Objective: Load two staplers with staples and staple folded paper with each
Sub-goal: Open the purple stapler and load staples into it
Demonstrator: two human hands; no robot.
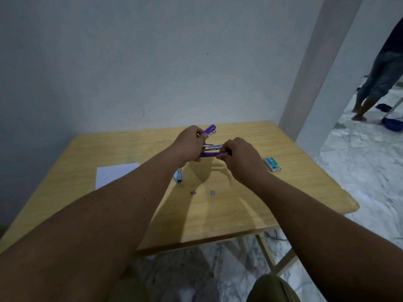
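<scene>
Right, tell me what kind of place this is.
Probably a room in a home, used as a makeshift workspace: a small wooden folding table set against a bare painted wall, a marble-patterned tile floor, and a barefoot person standing at the right.

dim, bluish and soft throughout. lit from above, throwing doubled arm shadows onto the table [239, 214] at lower centre. wide-angle bending toward the edges; motion blur at upper right.
</scene>
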